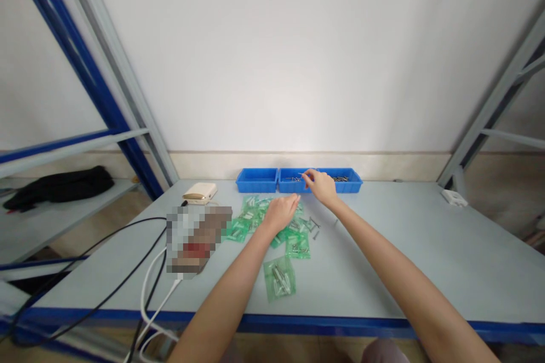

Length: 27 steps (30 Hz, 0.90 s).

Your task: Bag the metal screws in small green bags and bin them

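My right hand (320, 186) is pinched above the middle blue bin (293, 188), and a thin screw (301, 174) sticks out from its fingertips. Several metal screws lie inside that bin. Over the pile of small green plastic bags (251, 216), my left hand (281, 212) has its fingers drawn together; whatever they hold is hidden from view. The bags contain metal screws and pale plugs. One green bag (280, 279) lies apart, closer to the table's front edge. Loose screws (315, 224) rest on the table just right of the pile.
The left blue bin (257, 181) and the right blue bin (347, 181), which holds metal parts, flank the middle one. A blurred-out device with cables (200, 241) and a cream box (201, 193) are on the left. A white block (453, 198) sits far right.
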Each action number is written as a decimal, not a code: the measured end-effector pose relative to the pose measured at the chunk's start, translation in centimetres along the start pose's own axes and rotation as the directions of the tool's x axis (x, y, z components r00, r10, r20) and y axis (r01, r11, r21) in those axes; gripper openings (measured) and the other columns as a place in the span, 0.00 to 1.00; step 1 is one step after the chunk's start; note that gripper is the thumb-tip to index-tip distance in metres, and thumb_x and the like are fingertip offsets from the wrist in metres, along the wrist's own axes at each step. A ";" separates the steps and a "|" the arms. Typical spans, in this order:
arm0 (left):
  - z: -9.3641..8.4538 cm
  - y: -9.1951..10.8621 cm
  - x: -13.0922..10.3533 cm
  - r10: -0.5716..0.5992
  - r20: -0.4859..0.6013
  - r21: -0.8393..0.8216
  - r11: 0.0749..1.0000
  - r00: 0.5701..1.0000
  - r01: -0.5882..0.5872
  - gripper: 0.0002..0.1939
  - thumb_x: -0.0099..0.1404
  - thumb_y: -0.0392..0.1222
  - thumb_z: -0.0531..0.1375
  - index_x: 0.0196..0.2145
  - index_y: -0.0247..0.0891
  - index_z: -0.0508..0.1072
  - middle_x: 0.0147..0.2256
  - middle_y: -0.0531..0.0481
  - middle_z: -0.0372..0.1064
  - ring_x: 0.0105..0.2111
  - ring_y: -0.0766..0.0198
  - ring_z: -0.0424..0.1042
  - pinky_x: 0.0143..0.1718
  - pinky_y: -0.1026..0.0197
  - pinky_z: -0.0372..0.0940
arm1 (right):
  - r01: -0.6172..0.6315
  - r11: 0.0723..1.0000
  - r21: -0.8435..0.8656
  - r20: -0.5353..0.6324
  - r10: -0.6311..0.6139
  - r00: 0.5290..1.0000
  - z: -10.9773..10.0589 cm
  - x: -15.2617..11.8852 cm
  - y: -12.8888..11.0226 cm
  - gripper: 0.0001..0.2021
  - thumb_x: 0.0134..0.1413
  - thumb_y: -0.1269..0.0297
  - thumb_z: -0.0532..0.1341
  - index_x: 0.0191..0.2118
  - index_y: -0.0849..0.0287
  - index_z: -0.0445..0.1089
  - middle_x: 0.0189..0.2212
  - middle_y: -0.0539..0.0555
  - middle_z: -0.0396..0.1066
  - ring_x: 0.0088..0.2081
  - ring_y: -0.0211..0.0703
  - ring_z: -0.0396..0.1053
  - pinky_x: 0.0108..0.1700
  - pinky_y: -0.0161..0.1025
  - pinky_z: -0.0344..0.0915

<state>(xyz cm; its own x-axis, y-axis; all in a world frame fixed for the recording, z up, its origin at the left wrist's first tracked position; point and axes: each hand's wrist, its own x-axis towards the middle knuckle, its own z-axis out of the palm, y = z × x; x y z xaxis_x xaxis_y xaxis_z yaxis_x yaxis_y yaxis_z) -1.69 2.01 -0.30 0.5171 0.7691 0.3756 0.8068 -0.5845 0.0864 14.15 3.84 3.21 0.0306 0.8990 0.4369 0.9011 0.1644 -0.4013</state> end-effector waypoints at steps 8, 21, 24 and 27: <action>-0.1 -0.5 -0.2 0.018 -0.022 -0.015 1.000 1.000 -0.019 0.20 0.69 0.44 0.39 0.35 0.38 0.68 0.28 0.47 0.72 0.30 0.61 0.71 0.30 0.63 0.58 | 0.130 0.991 -0.010 -0.159 -0.130 0.979 0.0 -1.4 -0.5 0.16 0.57 0.64 0.52 0.51 0.57 0.59 0.42 0.56 0.68 0.36 0.43 0.68 0.32 0.36 0.60; 1.0 -1.1 0.3 -0.106 0.019 -0.090 0.990 0.994 0.107 0.13 0.68 0.45 0.45 0.42 0.39 0.65 0.35 0.48 0.70 0.35 0.62 0.69 0.36 0.63 0.59 | 0.165 0.972 0.166 0.226 -0.200 0.953 0.0 -6.2 3.9 0.09 0.52 0.59 0.58 0.38 0.56 0.69 0.38 0.51 0.70 0.34 0.39 0.65 0.38 0.36 0.58; 1.3 -2.0 0.4 -0.120 -0.032 -0.081 0.990 0.992 0.117 0.13 0.66 0.44 0.50 0.46 0.39 0.63 0.41 0.47 0.67 0.42 0.61 0.65 0.42 0.61 0.58 | 0.198 0.977 0.078 0.215 -0.210 0.954 0.7 -6.5 3.1 0.08 0.53 0.62 0.57 0.38 0.56 0.69 0.37 0.52 0.70 0.38 0.41 0.65 0.40 0.36 0.57; 1.6 -2.6 0.4 -0.092 0.019 -0.032 0.995 0.996 0.093 0.16 0.64 0.44 0.53 0.49 0.39 0.65 0.44 0.45 0.64 0.46 0.58 0.62 0.46 0.58 0.56 | 0.191 0.981 0.029 0.243 -0.192 0.951 1.2 -6.7 2.7 0.08 0.54 0.64 0.57 0.39 0.56 0.69 0.37 0.52 0.69 0.39 0.41 0.66 0.39 0.35 0.56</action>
<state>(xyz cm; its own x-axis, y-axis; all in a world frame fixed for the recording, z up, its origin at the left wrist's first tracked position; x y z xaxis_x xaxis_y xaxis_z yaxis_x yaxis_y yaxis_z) -3.15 4.23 -1.86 0.4458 0.8247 0.3480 0.8416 -0.5186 0.1508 15.91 -1.29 -1.78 -0.2495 0.9218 0.2969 0.8773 0.3449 -0.3336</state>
